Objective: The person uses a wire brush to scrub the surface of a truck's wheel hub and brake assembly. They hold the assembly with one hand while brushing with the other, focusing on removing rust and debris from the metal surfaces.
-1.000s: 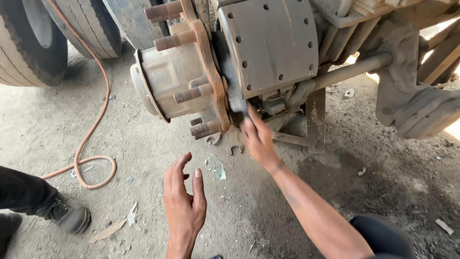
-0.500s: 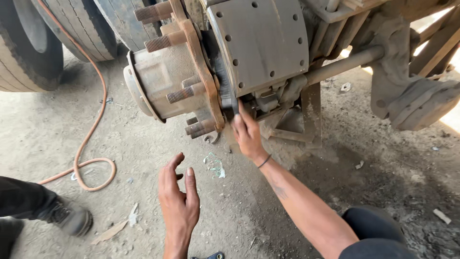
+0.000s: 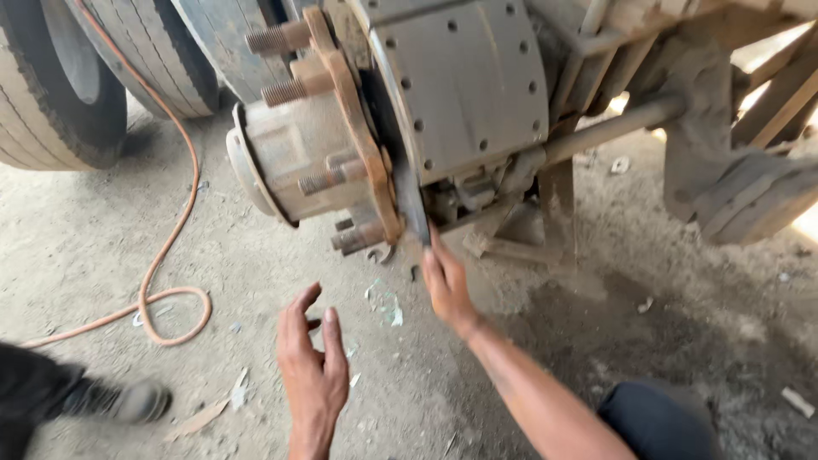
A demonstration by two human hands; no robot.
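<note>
A: Since a moment ago the right hand (image 3: 446, 285) has stayed up under the wheel hub (image 3: 311, 162), and the left hand (image 3: 313, 370) has drifted a little lower and nearer the viewer; the shoe at the lower left has slid further out of view.

B: What is the right hand on now?

A: Its fingers (image 3: 433, 251) reach up to the dark lower edge of the brake shoe (image 3: 464, 85), just behind the hub's rusty flange. They look laid against the metal rather than wrapped round it, though the spot is shadowed, so I cannot tell whether anything is pinched there.

B: And the left?

A: Open and loose, fingers spread and slightly curled, holding nothing. It hovers over the dirt floor (image 3: 102, 247) below the hub, well apart from it.

B: Where does the hub sit?

A: It juts toward the left of the picture, with threaded wheel studs (image 3: 281, 38) sticking out above and shorter ones (image 3: 358, 237) below. The riveted grey brake shoe curves just behind it, and a steel shaft (image 3: 609, 128) runs off to the right from behind the shoe.

B: Anything else near the hub?

A: An orange hose (image 3: 175, 230) loops over the floor to its left, two tyres (image 3: 51, 85) stand beyond that, and another person's black shoe (image 3: 119, 400) rests on the ground far below and left of it. Scraps of litter (image 3: 385, 302) lie directly beneath the hub.
</note>
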